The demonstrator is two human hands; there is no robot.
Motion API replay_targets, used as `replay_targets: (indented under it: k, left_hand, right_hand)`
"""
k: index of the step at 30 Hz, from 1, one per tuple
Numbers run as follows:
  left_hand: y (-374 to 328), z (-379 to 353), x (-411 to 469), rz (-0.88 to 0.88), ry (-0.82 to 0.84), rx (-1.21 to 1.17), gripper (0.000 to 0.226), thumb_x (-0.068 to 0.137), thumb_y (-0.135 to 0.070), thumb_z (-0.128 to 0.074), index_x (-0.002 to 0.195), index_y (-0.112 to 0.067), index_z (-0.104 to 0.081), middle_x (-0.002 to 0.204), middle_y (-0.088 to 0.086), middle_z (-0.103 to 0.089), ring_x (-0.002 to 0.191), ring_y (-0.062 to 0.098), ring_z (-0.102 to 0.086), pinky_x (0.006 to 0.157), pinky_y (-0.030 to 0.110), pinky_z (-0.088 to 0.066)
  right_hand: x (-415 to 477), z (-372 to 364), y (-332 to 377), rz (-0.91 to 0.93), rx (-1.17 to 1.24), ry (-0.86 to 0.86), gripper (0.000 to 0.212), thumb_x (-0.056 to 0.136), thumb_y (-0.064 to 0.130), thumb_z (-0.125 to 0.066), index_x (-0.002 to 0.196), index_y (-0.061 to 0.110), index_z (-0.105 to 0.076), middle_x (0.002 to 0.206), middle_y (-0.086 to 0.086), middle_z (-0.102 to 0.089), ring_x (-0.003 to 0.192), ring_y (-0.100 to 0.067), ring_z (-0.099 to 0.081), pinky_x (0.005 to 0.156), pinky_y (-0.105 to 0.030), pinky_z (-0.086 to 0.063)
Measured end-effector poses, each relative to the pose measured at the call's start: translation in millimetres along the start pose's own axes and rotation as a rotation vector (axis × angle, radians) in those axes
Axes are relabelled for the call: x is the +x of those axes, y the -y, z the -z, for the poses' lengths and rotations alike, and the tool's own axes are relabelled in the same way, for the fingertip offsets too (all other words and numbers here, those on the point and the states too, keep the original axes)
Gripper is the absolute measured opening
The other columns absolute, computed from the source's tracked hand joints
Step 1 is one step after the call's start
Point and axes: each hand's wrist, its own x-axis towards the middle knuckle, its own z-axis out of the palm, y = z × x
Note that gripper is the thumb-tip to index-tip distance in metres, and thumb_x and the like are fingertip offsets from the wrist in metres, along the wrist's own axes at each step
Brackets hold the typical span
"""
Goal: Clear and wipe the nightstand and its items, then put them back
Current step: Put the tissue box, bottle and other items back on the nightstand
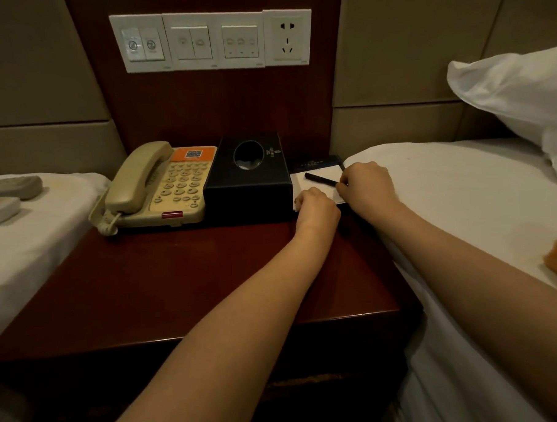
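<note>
On the notepad point(314, 190) at the nightstand's point(178, 279) back right corner, the pen's point(321, 179) long axis runs straight to my right hand point(367, 184), curled there, pinch unconfirmed, while my left hand point(317, 206) grips the pad's near left corner.

Left hand point(317, 209) is gripping notepad's point(317, 183) near corner on nightstand point(178, 279), just beside tissue box point(247, 183). Right hand point(367, 184) is curling at pen's point(320, 178) end on the pad; grip unclear.
</note>
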Motion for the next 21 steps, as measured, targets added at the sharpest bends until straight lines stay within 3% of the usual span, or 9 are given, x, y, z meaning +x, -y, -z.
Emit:
replay_targets:
  k: [6, 11, 17, 19, 21]
  left_hand:
    - [-2.3, 3.3, -2.9, -0.023, 0.0, 0.067, 0.025, 0.094, -0.005, -0.04, 0.114, -0.005, -0.055, 0.118, 0.013, -0.055, 0.107, 0.027, -0.052, 0.07, 0.031, -0.036]
    - [-2.9, 3.2, -5.5, -0.043, -0.045, 0.114, 0.027, 0.094, -0.003, -0.038, 0.115, -0.004, -0.054, 0.117, 0.013, -0.056, 0.105, 0.027, -0.053, 0.072, 0.031, -0.035]
    - [0.9, -4.1, -5.8, 0.012, -0.112, -0.095, 0.026, 0.096, -0.004, -0.037, 0.115, -0.004, -0.055, 0.117, 0.009, -0.058, 0.111, 0.027, -0.052, 0.09, 0.034, -0.041]
    - [2.3, -4.3, -5.6, 0.068, -0.121, -0.203, 0.027, 0.095, 0.001, -0.035, 0.118, -0.001, -0.05, 0.119, 0.011, -0.058, 0.111, 0.029, -0.054, 0.083, 0.031, -0.043]
    - [2.3, -3.4, -6.1, 0.127, -0.118, -0.332, 0.029, 0.095, 0.004, -0.033, 0.121, 0.001, -0.047, 0.12, 0.013, -0.058, 0.112, 0.029, -0.055, 0.062, 0.026, -0.038]
  right_hand:
    - [-0.7, -1.6, 3.3, 0.044, -0.085, 0.053, 0.025, 0.091, 0.008, -0.046, 0.106, 0.002, -0.065, 0.105, -0.019, -0.062, 0.097, -0.035, -0.057, 0.067, -0.029, -0.032]
    - [-3.5, 4.2, 2.2, 0.1, -0.21, 0.069, 0.025, 0.094, 0.018, -0.047, 0.111, 0.01, -0.063, 0.11, -0.013, -0.062, 0.102, -0.031, -0.058, 0.071, -0.03, -0.035]
    - [-3.0, 1.7, 0.4, 0.079, -0.131, 0.112, 0.028, 0.093, 0.017, -0.047, 0.113, 0.011, -0.065, 0.111, -0.015, -0.063, 0.104, -0.033, -0.057, 0.077, -0.032, -0.041]
    - [-3.1, 0.6, -0.7, 0.104, -0.092, 0.165, 0.031, 0.093, 0.015, -0.044, 0.115, 0.014, -0.066, 0.114, -0.015, -0.063, 0.105, -0.033, -0.057, 0.081, -0.034, -0.042]
    - [-2.1, 1.9, -2.5, 0.1, -0.053, 0.193, 0.031, 0.093, 0.017, -0.045, 0.115, 0.017, -0.067, 0.115, -0.014, -0.064, 0.105, -0.033, -0.056, 0.084, -0.035, -0.042]
